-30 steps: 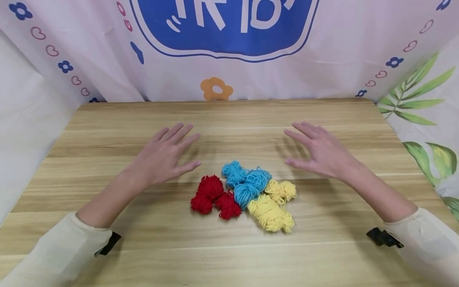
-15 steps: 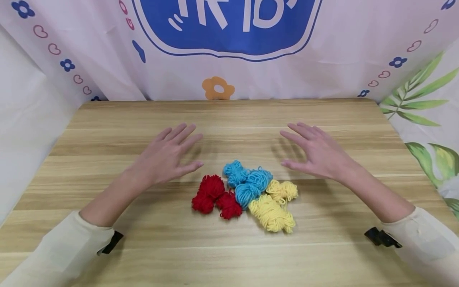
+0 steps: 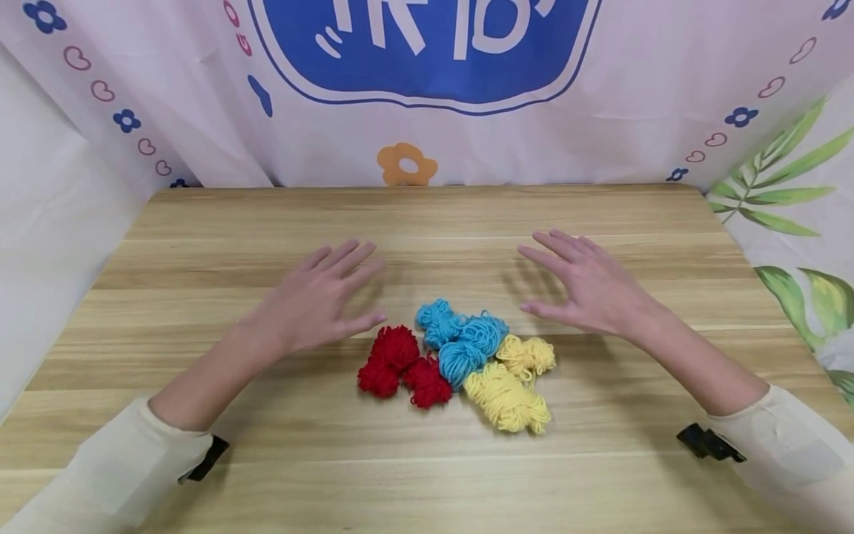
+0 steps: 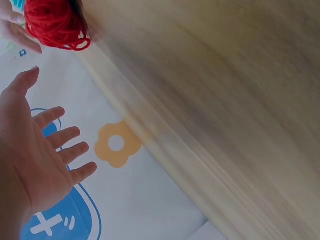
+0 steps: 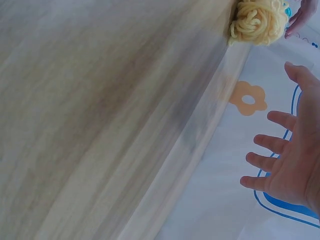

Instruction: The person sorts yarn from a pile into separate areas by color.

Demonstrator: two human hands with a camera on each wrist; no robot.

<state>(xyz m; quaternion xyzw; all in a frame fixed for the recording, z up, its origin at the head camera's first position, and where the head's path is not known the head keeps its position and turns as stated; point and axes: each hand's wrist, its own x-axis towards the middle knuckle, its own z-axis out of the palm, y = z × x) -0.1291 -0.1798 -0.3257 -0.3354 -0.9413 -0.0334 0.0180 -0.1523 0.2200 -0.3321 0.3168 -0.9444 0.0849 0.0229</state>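
Observation:
A cluster of small yarn bundles lies mid-table in the head view: red yarn (image 3: 395,348) on the left, blue yarn (image 3: 462,362) in the centre, yellow yarn (image 3: 508,399) on the right. My left hand (image 3: 310,304) hovers left of the red yarn, fingers spread and holding nothing. On the other side, my right hand (image 3: 590,285) is held above and to the right of the yellow bundles, its fingers spread too. Red yarn (image 4: 55,22) tops the left wrist view, beyond the left thumb. In the right wrist view, yellow yarn (image 5: 259,21) sits past the right thumb.
The wooden table (image 3: 373,489) extends around the yarn on every side. Behind its far edge hangs a white printed cloth (image 3: 320,141) with a blue emblem and an orange flower. Black straps (image 3: 710,443) show at the cream sleeves (image 3: 787,437).
My left hand has shifted slightly right and nearer, toward the red yarn. The right hand has drifted a little left. All the yarn bundles keep their arrangement.

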